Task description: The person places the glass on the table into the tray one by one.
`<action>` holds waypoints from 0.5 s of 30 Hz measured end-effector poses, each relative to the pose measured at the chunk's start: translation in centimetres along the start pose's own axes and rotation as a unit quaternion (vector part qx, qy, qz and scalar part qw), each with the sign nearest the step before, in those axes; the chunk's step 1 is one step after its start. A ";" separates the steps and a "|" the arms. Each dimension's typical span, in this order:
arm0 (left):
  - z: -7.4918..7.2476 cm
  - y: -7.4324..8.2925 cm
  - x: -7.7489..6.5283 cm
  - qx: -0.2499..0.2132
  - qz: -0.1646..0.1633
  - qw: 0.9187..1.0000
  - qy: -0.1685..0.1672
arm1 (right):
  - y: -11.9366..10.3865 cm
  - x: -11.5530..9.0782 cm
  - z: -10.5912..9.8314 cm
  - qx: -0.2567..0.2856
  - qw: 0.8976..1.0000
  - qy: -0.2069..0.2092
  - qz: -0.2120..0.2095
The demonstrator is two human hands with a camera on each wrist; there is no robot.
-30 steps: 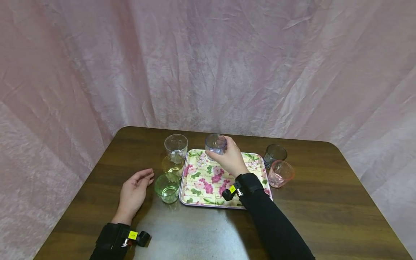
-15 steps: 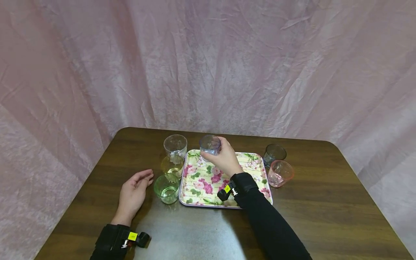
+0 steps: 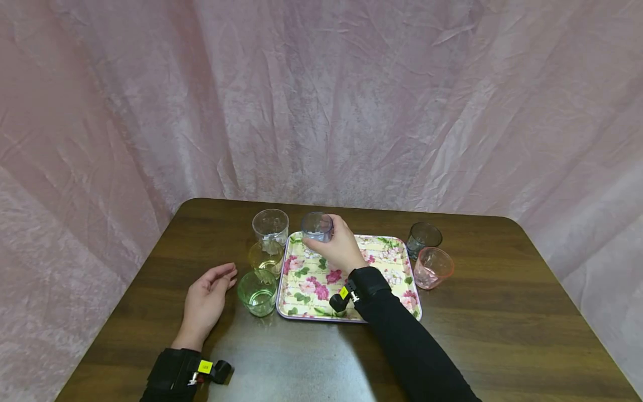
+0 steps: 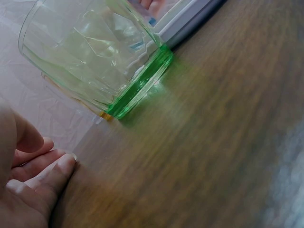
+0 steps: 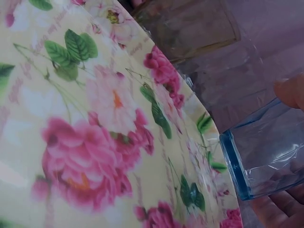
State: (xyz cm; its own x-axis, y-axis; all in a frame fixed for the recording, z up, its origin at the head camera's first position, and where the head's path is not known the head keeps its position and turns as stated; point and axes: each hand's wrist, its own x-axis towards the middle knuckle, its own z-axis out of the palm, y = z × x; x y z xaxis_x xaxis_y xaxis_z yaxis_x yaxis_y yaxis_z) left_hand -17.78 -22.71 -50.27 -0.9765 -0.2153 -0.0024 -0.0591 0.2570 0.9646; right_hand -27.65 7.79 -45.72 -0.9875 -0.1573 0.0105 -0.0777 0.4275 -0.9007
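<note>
My right hand (image 3: pixel 339 245) grips a bluish clear glass (image 3: pixel 316 228) between thumb and fingers over the far left part of a flowered tray (image 3: pixel 349 319). In the right wrist view the blue base of this glass (image 5: pixel 236 166) is close to the tray's surface; I cannot tell if they touch. To the left of the tray, my left hand (image 3: pixel 203 301) lies on the table with loosely bent fingers and holds nothing. Close to its fingertips stands a green glass (image 3: pixel 258 296), upright and apart from them.
Behind the green glass stand a yellowish glass (image 3: pixel 266 259) and a clear glass (image 3: pixel 271 226). At the tray's right side are a dark grey glass (image 3: pixel 423 239) and a pink glass (image 3: pixel 433 269). A pink curtain (image 3: pixel 321 100) hangs behind the wooden table (image 3: pixel 502 312).
My right hand has carried the bluish glass leftward and slightly down over the tray's far side. My left hand has stayed still.
</note>
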 end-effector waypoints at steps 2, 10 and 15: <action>0.1 0.0 0.0 -0.001 0.002 1.000 0.001 | -0.1 0.1 0.3 -0.006 1.000 0.001 -0.001; 0.1 0.2 -0.2 0.003 -0.002 1.000 -0.002 | -0.1 0.2 1.0 0.000 1.000 -0.007 0.000; -0.1 0.1 -0.2 0.008 -0.009 1.000 -0.004 | -0.2 0.3 1.4 -0.002 1.000 -0.007 -0.003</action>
State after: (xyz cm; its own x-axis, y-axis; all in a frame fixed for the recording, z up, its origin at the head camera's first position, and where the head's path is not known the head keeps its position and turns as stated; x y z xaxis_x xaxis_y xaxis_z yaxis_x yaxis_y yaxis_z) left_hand -17.60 -22.71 -50.12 -0.9769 -0.2128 -0.0216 -0.0799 0.2691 0.9598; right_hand -27.78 6.40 -46.15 -0.9851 -0.1716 0.0093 -0.0834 0.4303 -0.8988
